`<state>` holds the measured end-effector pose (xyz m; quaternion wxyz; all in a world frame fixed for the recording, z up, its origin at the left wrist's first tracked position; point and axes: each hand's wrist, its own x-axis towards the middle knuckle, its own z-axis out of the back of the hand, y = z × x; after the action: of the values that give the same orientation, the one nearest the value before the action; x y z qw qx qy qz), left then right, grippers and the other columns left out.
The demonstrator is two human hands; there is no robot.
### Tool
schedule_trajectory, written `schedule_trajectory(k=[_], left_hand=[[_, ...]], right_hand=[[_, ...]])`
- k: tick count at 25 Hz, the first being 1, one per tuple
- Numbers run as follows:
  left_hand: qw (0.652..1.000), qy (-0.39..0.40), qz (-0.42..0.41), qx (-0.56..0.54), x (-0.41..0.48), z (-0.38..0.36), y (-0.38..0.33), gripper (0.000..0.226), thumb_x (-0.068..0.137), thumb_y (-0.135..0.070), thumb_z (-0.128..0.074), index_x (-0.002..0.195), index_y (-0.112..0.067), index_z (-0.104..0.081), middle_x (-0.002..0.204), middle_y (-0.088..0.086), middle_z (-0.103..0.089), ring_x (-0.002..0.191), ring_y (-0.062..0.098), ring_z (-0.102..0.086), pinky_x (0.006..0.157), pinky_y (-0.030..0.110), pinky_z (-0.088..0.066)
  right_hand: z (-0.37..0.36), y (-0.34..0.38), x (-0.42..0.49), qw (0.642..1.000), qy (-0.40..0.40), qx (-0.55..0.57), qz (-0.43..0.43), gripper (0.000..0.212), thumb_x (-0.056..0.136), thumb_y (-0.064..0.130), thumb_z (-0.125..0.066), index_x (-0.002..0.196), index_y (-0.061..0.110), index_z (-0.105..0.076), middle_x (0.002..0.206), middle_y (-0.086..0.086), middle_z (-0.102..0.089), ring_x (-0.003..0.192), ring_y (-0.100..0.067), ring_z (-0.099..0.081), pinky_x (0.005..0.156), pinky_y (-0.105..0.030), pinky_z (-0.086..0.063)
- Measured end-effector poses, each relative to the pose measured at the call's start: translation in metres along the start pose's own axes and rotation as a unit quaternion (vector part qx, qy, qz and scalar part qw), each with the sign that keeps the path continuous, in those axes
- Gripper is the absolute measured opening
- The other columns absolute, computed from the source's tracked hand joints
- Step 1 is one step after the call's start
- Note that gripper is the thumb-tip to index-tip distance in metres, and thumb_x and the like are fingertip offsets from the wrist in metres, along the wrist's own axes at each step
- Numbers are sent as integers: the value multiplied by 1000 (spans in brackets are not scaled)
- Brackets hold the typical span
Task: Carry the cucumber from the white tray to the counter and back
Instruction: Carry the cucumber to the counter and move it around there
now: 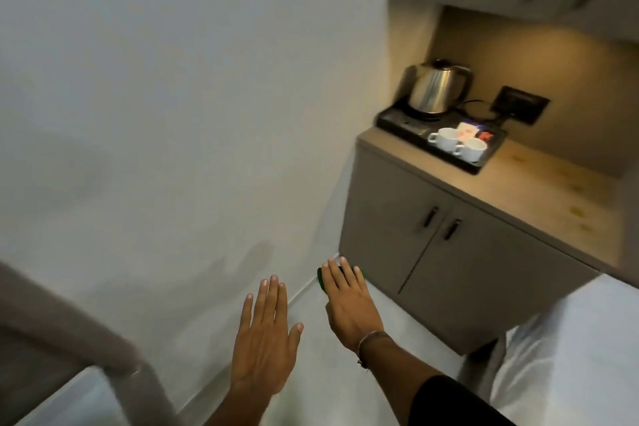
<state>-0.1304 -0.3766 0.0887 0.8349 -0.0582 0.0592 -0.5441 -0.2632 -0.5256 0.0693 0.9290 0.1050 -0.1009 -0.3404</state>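
My right hand is held out palm down over the floor, with a dark green cucumber gripped under its fingers; only the cucumber's end shows at the hand's left edge. My left hand hovers beside it, flat, fingers apart, holding nothing. The counter, a lit beige top on a grey cabinet, lies ahead to the right, well beyond both hands. No white tray is in view.
A black tray on the counter's left end carries a steel kettle, two white cups and sachets. Cabinet doors face me. A white wall stands left, a white bed edge right, a grey chair arm bottom left.
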Motion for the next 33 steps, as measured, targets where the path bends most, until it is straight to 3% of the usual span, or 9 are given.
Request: schedule_trajectory(k=[2, 5, 7, 10, 14, 20, 25, 28, 33], left_hand=[[999, -19, -45, -7, 47, -8, -63, 108, 82, -73, 28, 163, -10, -7, 172, 14, -5, 159, 34, -4, 127, 48, 5], [993, -11, -117, -1, 107, -22, -153, 102, 86, -72, 22, 164, -12, -3, 174, 11, -1, 160, 32, 1, 126, 45, 10], [987, -14, -163, 6, 139, -26, -207, 91, 95, -69, 5, 163, -10, -7, 174, 13, -6, 159, 31, 0, 123, 46, 12], [974, -6, -228, 16, 187, -30, -277, 82, 102, -62, -17, 163, -7, -8, 173, 14, -7, 159, 31, 1, 125, 51, 3], [956, -4, -294, 18, 251, -32, -356, 80, 103, -58, -18, 163, -6, -4, 174, 15, -4, 160, 30, 3, 130, 54, -8], [931, 24, -363, 20, 352, -45, -440, 83, 100, -59, -14, 164, -6, -6, 174, 16, -9, 161, 31, 0, 130, 56, -13], [914, 49, -403, -1, 438, -62, -486, 81, 101, -58, -19, 162, -5, -19, 172, 19, -19, 159, 34, -14, 129, 57, -16], [908, 55, -415, 14, 482, -74, -501, 81, 102, -60, -16, 164, -7, -9, 174, 16, -10, 160, 33, -5, 130, 55, -11], [902, 70, -425, 1, 516, -86, -517, 85, 99, -63, -8, 164, -8, -8, 175, 15, -8, 161, 32, -1, 130, 54, -5]], right_hand=[[27, -73, -4, 998, -26, -11, -55, 74, 101, 10, -41, 164, 13, -4, 175, -8, -5, 160, -31, 6, 129, -49, 2], [66, -174, -17, 992, -37, -18, -123, 71, 102, 11, -41, 164, 13, -5, 174, -8, -6, 160, -32, 4, 127, -47, 6], [91, -230, -29, 984, -49, -33, -165, 71, 103, 10, -41, 164, 13, -6, 174, -9, -7, 160, -32, 2, 127, -47, 4], [120, -301, -41, 973, -43, -41, -224, 72, 103, 16, -45, 164, 13, -6, 174, -9, -8, 160, -33, 1, 128, -49, 0], [148, -381, -48, 953, -51, -51, -293, 73, 103, 18, -48, 164, 13, -9, 174, -10, -10, 160, -33, -2, 129, -49, -2], [166, -472, -42, 923, -65, -45, -376, 67, 107, 20, -44, 164, 15, -10, 174, -8, -10, 160, -31, -2, 125, -45, 3], [176, -524, -22, 889, -56, -43, -453, 64, 109, 25, -39, 164, 17, -7, 175, -6, -8, 160, -30, 0, 128, -46, 0], [180, -548, -3, 873, -36, -36, -485, 63, 109, 25, -37, 164, 16, -6, 175, -7, -7, 160, -30, 0, 130, -48, -4], [180, -570, 16, 872, -23, -35, -488, 68, 106, 31, -38, 165, 18, -6, 174, -4, -9, 160, -26, 0, 128, -45, 0]])
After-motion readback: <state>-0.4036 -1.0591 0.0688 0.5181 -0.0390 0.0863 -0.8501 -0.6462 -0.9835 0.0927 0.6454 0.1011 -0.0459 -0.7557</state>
